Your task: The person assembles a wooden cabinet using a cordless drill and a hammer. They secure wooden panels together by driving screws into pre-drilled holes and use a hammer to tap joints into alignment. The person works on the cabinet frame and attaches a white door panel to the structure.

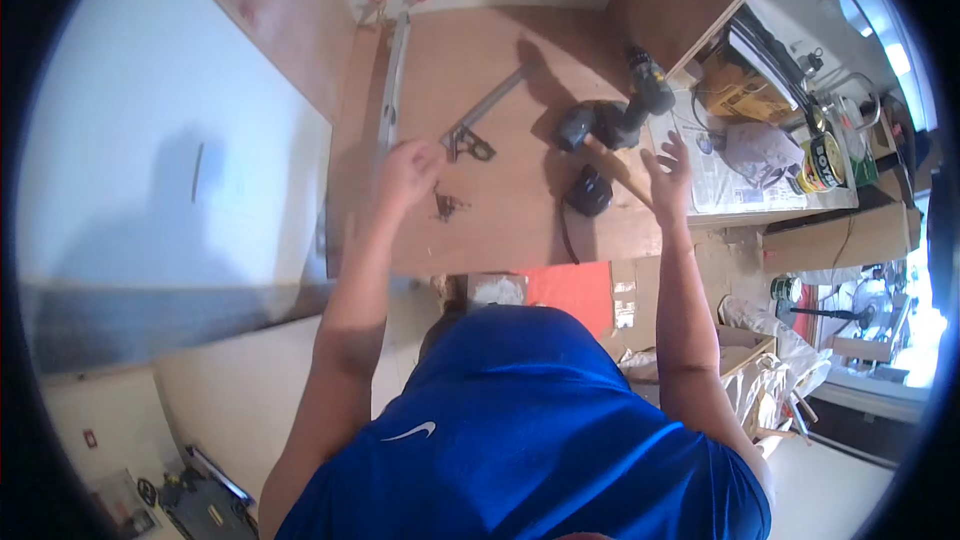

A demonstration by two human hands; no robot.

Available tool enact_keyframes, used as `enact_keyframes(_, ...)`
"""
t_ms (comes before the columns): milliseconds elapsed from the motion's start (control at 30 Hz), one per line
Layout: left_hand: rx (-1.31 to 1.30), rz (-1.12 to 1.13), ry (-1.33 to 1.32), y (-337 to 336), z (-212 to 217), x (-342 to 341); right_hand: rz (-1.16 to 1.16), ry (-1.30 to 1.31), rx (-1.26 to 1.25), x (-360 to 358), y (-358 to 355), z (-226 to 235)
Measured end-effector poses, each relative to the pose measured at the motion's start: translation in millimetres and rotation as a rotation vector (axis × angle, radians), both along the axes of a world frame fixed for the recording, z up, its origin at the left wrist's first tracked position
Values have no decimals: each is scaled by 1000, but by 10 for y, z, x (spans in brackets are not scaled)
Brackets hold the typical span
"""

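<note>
R hand (671, 180) spread nr wooden handle (618, 170), axis diag., pointing far-L; L hand (408, 176): can't tell.

Blue shirt (540, 420); short sleeves (735, 475); white curved mark (416, 431)

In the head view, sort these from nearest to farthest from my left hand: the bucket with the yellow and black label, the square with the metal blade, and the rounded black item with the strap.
From your left hand:
1. Square, just to its right.
2. Rounded black item, farther right on the board.
3. Bucket, at far right, beyond the board.
</note>
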State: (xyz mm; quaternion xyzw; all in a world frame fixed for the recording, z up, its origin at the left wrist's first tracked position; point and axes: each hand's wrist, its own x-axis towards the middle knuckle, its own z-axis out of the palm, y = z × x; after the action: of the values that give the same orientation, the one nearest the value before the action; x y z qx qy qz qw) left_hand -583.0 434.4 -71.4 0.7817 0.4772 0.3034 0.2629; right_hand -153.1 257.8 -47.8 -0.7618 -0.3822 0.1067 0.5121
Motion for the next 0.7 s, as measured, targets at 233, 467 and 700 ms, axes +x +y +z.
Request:
enact_keyframes(233,-48,330,-261,272,-203,-969,-108,58,-43,31,281,126)
enact_keyframes(467,-58,201,237,31,-568,-606,-123,113,-69,59,543,-209)
enact_keyframes(700,-127,173,198,136,-631,-592,45,143,-90,370,657,-378)
